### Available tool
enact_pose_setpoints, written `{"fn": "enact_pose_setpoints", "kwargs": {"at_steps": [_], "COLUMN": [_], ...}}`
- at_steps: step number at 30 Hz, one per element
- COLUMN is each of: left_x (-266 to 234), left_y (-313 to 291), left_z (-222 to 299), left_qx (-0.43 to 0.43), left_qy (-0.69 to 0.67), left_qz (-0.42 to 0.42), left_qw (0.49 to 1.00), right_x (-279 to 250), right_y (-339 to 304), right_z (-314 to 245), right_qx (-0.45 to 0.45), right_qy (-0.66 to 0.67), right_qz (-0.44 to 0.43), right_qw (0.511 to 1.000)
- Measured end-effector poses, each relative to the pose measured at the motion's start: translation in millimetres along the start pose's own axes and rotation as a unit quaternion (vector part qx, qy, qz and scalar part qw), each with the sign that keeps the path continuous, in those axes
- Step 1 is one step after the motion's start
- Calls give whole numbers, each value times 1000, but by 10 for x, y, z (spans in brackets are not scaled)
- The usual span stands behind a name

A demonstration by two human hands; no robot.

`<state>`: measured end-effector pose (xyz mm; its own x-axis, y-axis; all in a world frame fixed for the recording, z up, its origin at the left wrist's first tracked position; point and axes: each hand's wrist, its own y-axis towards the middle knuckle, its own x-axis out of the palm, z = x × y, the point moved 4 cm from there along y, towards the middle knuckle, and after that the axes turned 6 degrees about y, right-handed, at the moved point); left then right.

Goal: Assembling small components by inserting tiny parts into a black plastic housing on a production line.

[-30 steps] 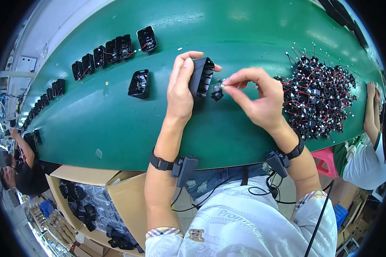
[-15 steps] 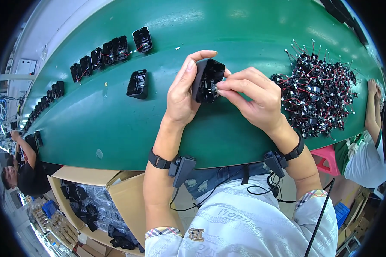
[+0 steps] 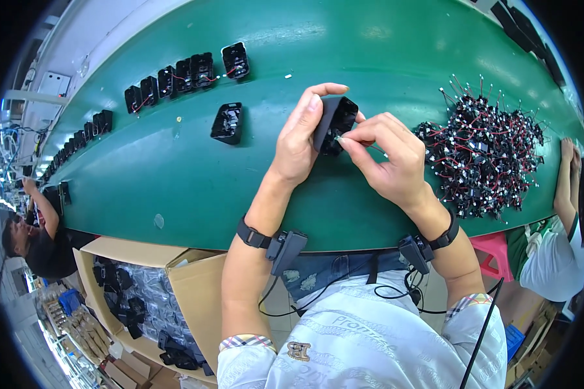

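Observation:
My left hand (image 3: 300,137) grips a black plastic housing (image 3: 336,123) and holds it tilted above the green belt (image 3: 175,175). My right hand (image 3: 388,159) pinches a small wired part at the housing's open side, thumb and forefinger pressed against it. Both hands meet over the middle of the belt. A heap of small black parts with red wires (image 3: 483,152) lies just right of my right hand.
One black housing (image 3: 228,122) lies alone left of my hands. A row of housings (image 3: 188,71) runs along the far left of the belt. An open cardboard box with black parts (image 3: 133,305) stands below the belt. Other people work at left (image 3: 36,236) and right (image 3: 551,240).
My right hand brought the small wired part from beside the housing into its open side. My left hand turned the housing and lifted it slightly.

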<state>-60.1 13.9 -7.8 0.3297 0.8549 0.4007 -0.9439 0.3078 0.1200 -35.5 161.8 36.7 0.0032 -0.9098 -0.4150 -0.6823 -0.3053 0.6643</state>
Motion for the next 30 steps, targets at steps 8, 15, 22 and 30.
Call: {"fn": "enact_pose_setpoints", "kwargs": {"at_steps": [8, 15, 22, 30], "left_x": [21, -15, 41, -92], "left_y": [-198, -105, -75, 191], "left_z": [-47, -240, -209, -525], "left_qx": [108, 97, 89, 190], "left_qy": [148, -24, -35, 12], "left_qz": [92, 127, 111, 116], "left_qw": [979, 987, 989, 975], "right_x": [167, 272, 272, 292], "right_y": [14, -173, -85, -112], "right_z": [-261, -25, -25, 37], "right_qx": [29, 88, 31, 87], "right_qy": [-29, 34, 39, 64], "right_qz": [-17, 28, 0, -20], "right_qw": [999, 995, 999, 994]}}
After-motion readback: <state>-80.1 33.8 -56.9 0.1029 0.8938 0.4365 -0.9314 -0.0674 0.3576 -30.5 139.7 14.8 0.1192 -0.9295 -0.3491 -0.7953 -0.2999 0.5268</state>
